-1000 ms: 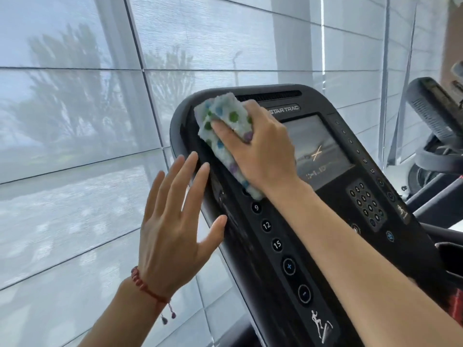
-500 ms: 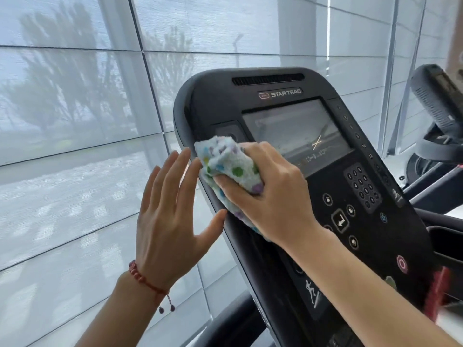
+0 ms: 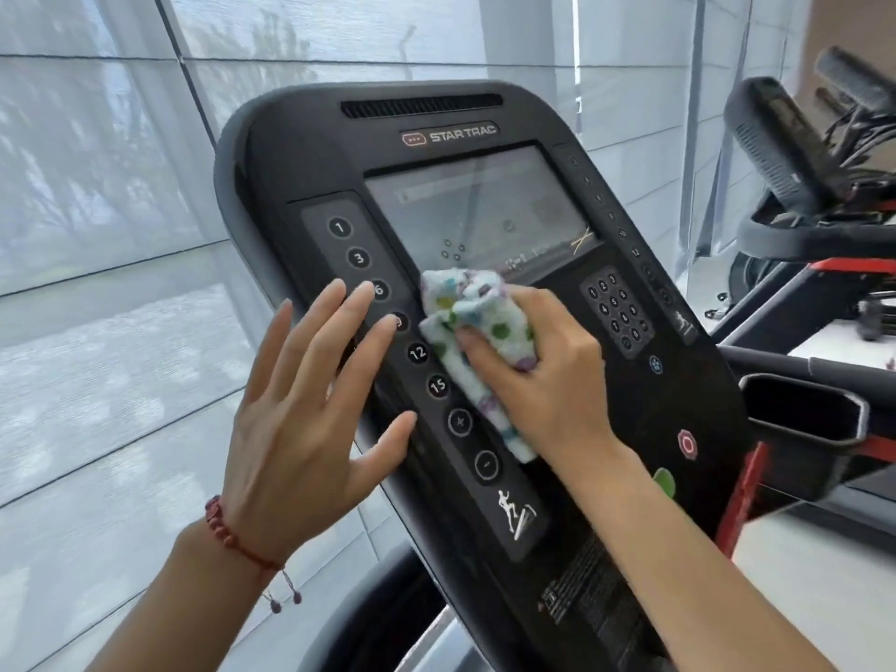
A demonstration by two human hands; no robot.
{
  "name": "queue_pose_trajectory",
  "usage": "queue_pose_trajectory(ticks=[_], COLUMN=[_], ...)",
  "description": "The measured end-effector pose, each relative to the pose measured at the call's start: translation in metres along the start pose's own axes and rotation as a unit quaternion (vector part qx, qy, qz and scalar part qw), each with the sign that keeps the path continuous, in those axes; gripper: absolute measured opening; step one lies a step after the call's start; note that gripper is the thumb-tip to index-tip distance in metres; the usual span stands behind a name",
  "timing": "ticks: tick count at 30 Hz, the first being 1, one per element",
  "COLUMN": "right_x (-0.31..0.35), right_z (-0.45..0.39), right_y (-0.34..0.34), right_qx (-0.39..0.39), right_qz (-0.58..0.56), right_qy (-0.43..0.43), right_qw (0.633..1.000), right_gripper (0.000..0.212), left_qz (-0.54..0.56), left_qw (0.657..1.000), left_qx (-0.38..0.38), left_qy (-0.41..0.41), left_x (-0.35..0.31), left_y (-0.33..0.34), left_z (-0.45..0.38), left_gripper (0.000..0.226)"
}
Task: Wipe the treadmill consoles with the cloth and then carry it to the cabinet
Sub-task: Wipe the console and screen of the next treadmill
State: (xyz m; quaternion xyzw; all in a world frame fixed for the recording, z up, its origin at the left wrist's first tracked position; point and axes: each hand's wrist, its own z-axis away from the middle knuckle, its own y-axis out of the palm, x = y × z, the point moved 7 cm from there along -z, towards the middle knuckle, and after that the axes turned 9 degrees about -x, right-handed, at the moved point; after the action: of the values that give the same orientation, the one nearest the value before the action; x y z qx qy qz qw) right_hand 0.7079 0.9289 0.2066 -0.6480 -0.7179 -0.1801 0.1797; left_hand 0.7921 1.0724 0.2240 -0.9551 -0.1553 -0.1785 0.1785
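Note:
A black Star Trac treadmill console fills the middle of the view, tilted toward me. My right hand grips a bunched white cloth with coloured dots and presses it on the panel just below the screen. My left hand is spread flat with fingers apart, its fingertips lying over the left column of round number buttons. It holds nothing. A red bead bracelet sits on my left wrist.
A second treadmill console and its black handlebars stand at the right. A cup holder and a red safety clip sit at this console's right edge. Large windows with sheer blinds lie behind and to the left.
My right hand has slid the cloth from the console's upper left corner down and rightward to the panel under the screen. My left hand has moved from beside the console onto its left buttons.

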Motion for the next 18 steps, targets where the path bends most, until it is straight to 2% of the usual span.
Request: queue_pose_trajectory(ticks=[4,8,12,14,18], right_x=[-0.07,-0.09,-0.062,-0.038,-0.001], right_z=[-0.026,-0.035,-0.017,0.003,0.053], right_y=[-0.025,-0.029,-0.025,-0.024,-0.025], right_qx=[-0.048,-0.053,-0.043,-0.028,0.009], right_qz=[0.045,0.09,0.075,0.048,-0.022], right_qy=[0.099,0.121,0.092,0.053,-0.03], right_qw=[0.993,0.987,0.992,0.997,0.999], right_gripper=[0.029,0.021,0.032,0.039,0.038], left_qz=[0.009,0.011,0.018,0.016,0.015], left_qw=[1.0,1.0,0.999,0.999,0.999], left_qx=[0.017,0.026,0.028,0.031,0.038], left_qy=[0.013,0.004,-0.008,-0.006,-0.001], left_x=[-0.011,-0.016,-0.017,-0.017,-0.017], left_y=[0.007,0.011,0.012,0.012,0.013], left_z=[-0.003,0.001,0.0,0.001,0.001], left_gripper=[0.048,0.045,0.044,0.044,0.045])
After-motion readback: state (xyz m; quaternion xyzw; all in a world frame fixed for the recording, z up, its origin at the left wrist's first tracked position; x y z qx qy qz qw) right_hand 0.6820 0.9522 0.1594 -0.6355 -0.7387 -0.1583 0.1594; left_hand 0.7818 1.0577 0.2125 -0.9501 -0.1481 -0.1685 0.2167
